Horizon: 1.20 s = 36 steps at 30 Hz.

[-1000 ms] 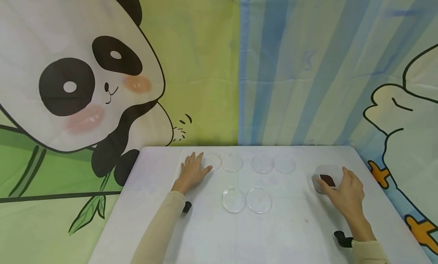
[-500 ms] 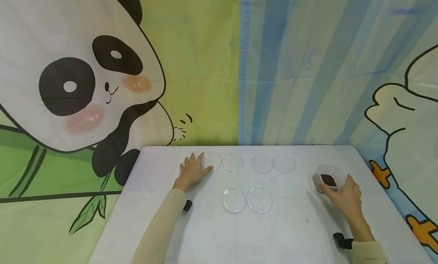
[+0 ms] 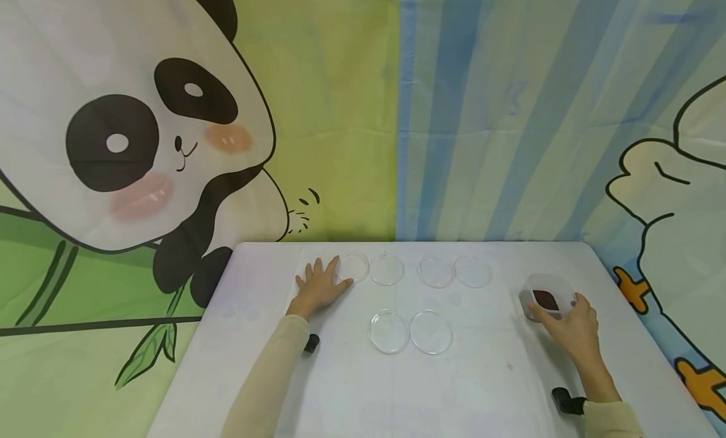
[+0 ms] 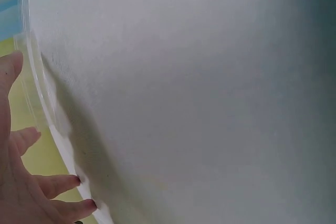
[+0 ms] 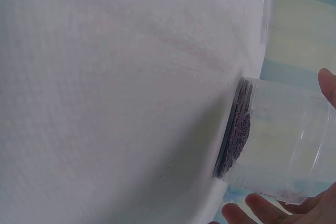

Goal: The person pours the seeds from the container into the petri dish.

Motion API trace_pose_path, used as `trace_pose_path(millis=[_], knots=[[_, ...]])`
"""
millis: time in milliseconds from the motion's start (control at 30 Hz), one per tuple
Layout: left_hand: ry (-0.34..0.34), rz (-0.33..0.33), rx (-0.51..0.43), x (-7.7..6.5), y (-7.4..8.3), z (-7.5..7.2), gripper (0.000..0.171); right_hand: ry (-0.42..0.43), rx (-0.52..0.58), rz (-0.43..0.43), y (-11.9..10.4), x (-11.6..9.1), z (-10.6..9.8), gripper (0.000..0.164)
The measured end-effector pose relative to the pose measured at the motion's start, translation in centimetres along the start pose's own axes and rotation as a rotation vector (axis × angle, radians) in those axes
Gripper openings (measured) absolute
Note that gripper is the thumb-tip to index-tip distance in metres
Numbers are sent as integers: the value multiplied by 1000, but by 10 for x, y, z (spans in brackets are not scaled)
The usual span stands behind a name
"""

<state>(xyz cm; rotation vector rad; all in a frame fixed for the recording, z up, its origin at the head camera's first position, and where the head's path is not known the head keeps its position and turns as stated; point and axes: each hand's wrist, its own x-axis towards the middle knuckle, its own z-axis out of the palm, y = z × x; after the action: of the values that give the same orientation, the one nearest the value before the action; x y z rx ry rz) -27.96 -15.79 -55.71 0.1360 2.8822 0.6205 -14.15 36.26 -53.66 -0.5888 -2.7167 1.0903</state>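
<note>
My left hand (image 3: 319,291) lies at the back left of the table with fingers spread, its thumb at the edge of the leftmost clear round dish (image 3: 354,268). In the left wrist view, the fingers (image 4: 59,184) are apart and that dish (image 4: 39,82) shows edge-on beside them. At the right, my right hand (image 3: 573,331) holds a translucent plastic tub (image 3: 553,283) between thumb and fingers near its rim. The tub stands upright on the table. Dark small grains (image 5: 239,135) cover its bottom in the right wrist view.
More clear round dishes stand in pairs: one dish (image 3: 387,270) beside the leftmost, two dishes (image 3: 436,272) at the back, and two dishes (image 3: 388,331) nearer the middle. The white table (image 3: 482,394) ends at a printed curtain (image 3: 340,142).
My right fingers have slid down and back along the tub's right side. The tub stays about where it was. My left hand has barely moved.
</note>
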Motion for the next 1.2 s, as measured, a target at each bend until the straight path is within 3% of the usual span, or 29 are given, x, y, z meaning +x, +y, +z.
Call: trace_pose_path(millis=[367,700,1200], knots=[[15,-11,-9,-4,4,-3,83,-17,113,25,5,3,4,116],[8,-16,-9,-1,1,0,84,9,177,-31,-7,1,9,112],[20,-15,-14,-1,1,-1,83,-28,258,-244,-50,7,23,107]])
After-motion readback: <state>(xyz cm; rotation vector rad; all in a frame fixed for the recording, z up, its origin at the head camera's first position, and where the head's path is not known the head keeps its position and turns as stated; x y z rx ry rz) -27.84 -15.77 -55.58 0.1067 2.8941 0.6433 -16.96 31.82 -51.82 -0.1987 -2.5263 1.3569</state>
